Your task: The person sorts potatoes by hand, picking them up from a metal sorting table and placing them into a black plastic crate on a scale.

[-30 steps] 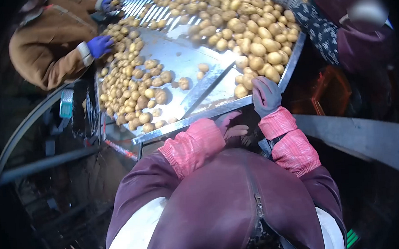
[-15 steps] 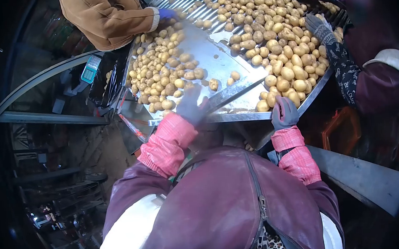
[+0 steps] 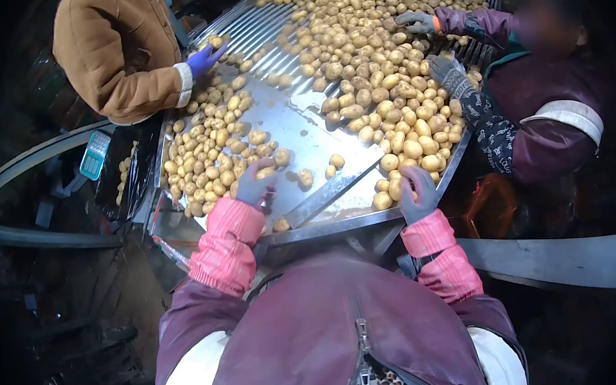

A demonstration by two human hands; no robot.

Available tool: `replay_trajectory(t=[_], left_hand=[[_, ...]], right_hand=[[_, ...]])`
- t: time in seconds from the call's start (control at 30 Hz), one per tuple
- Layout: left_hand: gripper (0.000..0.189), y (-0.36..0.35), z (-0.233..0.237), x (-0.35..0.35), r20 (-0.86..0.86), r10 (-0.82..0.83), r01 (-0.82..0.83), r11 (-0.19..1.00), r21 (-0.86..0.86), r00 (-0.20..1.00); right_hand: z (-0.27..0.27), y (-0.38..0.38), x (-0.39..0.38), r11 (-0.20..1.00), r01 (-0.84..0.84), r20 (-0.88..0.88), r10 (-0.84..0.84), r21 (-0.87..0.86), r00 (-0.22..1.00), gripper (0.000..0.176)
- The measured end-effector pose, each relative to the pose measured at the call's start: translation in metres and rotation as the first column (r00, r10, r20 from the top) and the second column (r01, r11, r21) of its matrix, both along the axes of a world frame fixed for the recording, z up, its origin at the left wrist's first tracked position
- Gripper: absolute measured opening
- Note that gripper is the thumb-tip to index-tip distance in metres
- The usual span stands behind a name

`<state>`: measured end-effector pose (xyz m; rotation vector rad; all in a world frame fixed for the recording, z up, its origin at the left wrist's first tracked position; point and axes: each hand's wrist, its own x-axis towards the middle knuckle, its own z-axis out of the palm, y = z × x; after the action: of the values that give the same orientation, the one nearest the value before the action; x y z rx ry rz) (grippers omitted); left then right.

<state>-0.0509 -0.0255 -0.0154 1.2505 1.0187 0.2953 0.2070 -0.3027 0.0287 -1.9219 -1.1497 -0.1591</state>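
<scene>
My left hand (image 3: 253, 187), in a grey glove, is over the left part of the metal sorting table, its fingers curved round a potato (image 3: 265, 172). Beside it lies a heap of potatoes (image 3: 210, 152), with a few loose ones, such as a single potato (image 3: 306, 178), to its right. At the table's near right edge is my right hand (image 3: 419, 195), also gloved in grey. Its fingers are bent and apart, touching or close to the nearest potatoes (image 3: 395, 188) of the large right-hand pile, with nothing visibly held.
A metal divider bar (image 3: 334, 187) slants across the table (image 3: 282, 123) between my hands. Ridged rollers (image 3: 260, 36) lie at the back. One co-worker's purple-gloved hand (image 3: 206, 59) is at the left; another's grey-gloved hands (image 3: 447, 71) reach in from the right. A teal basket (image 3: 95, 155) stands left.
My left hand has come off the divider bar area to the left heap and now has a potato. My right hand's fingers stay by the near edge. The view has shifted.
</scene>
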Motion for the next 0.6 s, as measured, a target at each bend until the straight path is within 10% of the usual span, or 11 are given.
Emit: replay_trajectory(t=[0.37,0.53,0.6], left_hand=[[0.036,-0.008,0.064,-0.012,0.344,0.083,0.032,0.949,-0.314,0.935],[0.05,0.012,0.051,-0.006,0.407,-0.111,0.222,0.945,-0.238,0.907],[0.054,0.014,0.054,0.003,0.438,-0.1,0.242,0.929,-0.281,0.894]], right_hand=[[0.023,0.198,0.008,0.696,0.115,0.397,0.259,-0.709,0.881,0.044],[0.087,0.212,-0.016,0.603,-0.071,0.036,0.164,-0.794,0.986,0.039],[0.048,0.199,-0.018,0.844,-0.267,-0.266,0.154,-0.465,0.951,0.039]])
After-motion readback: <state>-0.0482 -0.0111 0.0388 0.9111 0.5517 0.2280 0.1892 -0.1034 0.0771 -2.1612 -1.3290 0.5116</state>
